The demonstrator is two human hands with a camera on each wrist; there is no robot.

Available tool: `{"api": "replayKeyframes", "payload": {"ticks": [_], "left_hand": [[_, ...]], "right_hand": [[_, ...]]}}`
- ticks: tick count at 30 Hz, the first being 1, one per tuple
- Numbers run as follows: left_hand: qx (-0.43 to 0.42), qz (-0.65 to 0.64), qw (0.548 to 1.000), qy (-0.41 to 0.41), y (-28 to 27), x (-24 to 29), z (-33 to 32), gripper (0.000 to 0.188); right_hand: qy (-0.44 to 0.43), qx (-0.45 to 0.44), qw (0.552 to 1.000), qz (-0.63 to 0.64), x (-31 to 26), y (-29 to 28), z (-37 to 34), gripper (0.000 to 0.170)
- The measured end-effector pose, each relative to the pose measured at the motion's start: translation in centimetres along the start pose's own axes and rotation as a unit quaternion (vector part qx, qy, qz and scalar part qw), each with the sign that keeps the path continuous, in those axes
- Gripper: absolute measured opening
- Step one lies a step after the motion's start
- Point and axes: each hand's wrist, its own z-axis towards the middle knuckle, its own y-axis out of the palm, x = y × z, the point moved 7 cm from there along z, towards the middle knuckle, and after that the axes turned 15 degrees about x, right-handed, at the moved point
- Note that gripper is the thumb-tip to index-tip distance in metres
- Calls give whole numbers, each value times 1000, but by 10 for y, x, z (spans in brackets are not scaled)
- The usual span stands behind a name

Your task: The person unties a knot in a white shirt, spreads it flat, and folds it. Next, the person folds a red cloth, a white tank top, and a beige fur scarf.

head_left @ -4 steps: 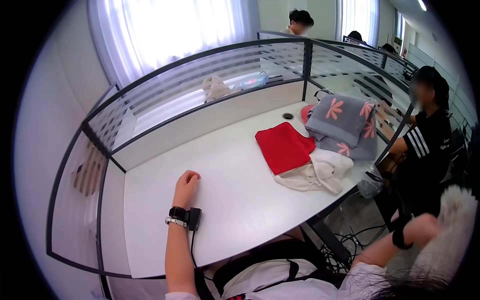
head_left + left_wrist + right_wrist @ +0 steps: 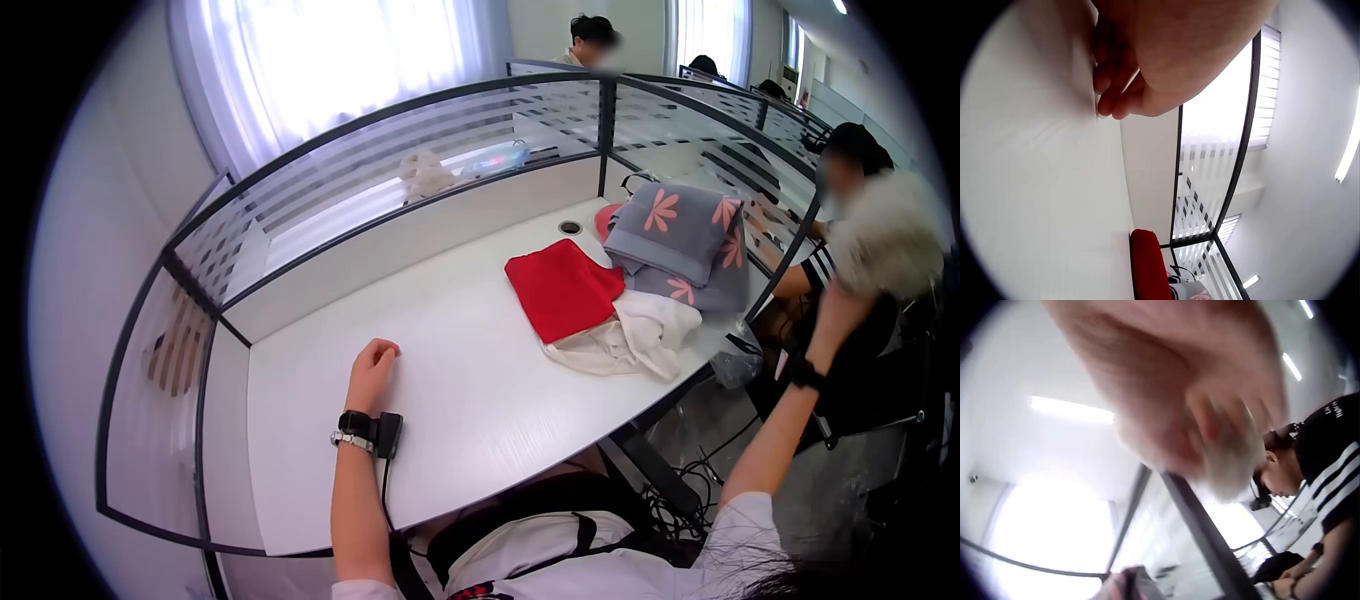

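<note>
Cream bundle (image 2: 890, 237) in right grip (image 2: 1191, 384) eludes left camera.

The bundle (image 2: 890, 235) in the right hand (image 2: 848, 303) is looking fluffy and matt, though blur is hiding its finer texture. The desk (image 2: 440, 400) is showing a smooth white finish with a faint sheen. The red cloth (image 2: 562, 292) is looking matt and fairly smooth, while the cream cloth (image 2: 655, 335) is showing soft creases and the grey blanket (image 2: 672, 230) is looking like thick, matt fabric. The bag (image 2: 737, 368) is glinting like thin, crinkled plastic. The bracelet (image 2: 352, 440) is shining like polished metal; the curtain (image 2: 330, 60) is hanging as sheer cloth.
</note>
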Motion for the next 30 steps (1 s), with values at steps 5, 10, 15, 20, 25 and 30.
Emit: {"api": "replayKeyframes", "payload": {"ticks": [5, 10, 15, 20, 25, 30], "left_hand": [[0, -9, 1000, -13, 21, -12, -2, 17], [3, -3, 1000, -8, 11, -8, -2, 16], [16, -7, 999, -29, 13, 0, -6, 17], [12, -12, 1000, -8, 14, -9, -4, 16], [16, -4, 1000, -4, 14, -8, 0, 16], [-1, 13, 999, -38, 15, -7, -3, 17]], "right_hand": [[195, -461, 865, 41, -21, 55, -133, 52], [156, -479, 864, -18, -71, 20, -170, 36], [75, -377, 921, 69, -148, 14, -106, 28], [-10, -501, 820, 277, -243, 11, -108, 46], [-115, -590, 778, 186, -271, 18, -186, 75], [-180, -547, 805, 139, -322, 6, -204, 42]]}}
